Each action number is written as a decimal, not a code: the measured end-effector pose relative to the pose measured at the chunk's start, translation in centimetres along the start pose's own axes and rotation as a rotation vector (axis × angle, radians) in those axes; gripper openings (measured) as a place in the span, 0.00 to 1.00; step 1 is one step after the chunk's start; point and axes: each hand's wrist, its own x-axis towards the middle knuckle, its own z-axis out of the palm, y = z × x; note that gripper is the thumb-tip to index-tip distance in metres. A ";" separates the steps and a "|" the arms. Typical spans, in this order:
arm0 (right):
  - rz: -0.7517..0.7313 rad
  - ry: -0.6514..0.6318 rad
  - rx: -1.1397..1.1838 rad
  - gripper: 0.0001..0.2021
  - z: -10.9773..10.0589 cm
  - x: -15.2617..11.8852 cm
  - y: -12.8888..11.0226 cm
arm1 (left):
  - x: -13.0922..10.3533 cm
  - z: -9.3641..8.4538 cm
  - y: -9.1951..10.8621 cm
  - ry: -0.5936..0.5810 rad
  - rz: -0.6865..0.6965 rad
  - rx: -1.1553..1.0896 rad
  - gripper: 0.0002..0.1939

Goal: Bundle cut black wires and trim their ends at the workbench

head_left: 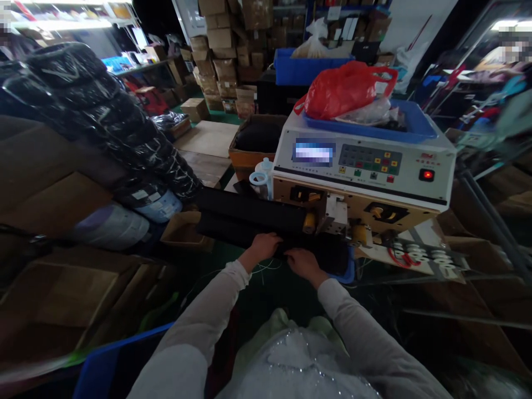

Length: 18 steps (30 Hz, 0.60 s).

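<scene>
The left hand (268,245) and the right hand (302,261) sit close together but apart at the centre of the frame, fingers bent over the near part of a long black piece (249,209); whether either is clamped on it cannot be determined, because the fingertips merge with the dark surface. The close spacing presumably lets both hands act on one short section. The black piece extends from left of centre to below the machine (374,172), which occupies the right half of the frame. Thin pale strands (266,267) hang just below the hands; their ends are not traceable. A blue tray (350,271) shows at the right end of the black piece, probably positioned to collect small items. The machine's panel faces the person, apparently for direct access to the keypad (371,160); the power switch (426,175) glows red. On top, a second blue tray (419,124) holds a red bag (343,91), its raised rim likely preventing slippage. A light-blue bottle (265,176) stands beside the machine's left side. Wrapped black rolls (70,72) are stacked at upper left, presumably to save floor space.
</scene>
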 end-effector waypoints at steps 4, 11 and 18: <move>0.026 0.070 0.074 0.18 0.0 0.0 1.1 | -1.0 0.0 -0.6 0.045 -0.037 -0.072 0.17; 0.037 0.278 0.445 0.16 1.8 -2.9 5.1 | -6.4 -1.4 -6.8 0.158 -0.350 -0.152 0.16; 0.077 0.268 0.597 0.18 4.5 -7.6 8.2 | -8.4 -3.8 -12.2 0.039 -0.444 0.002 0.21</move>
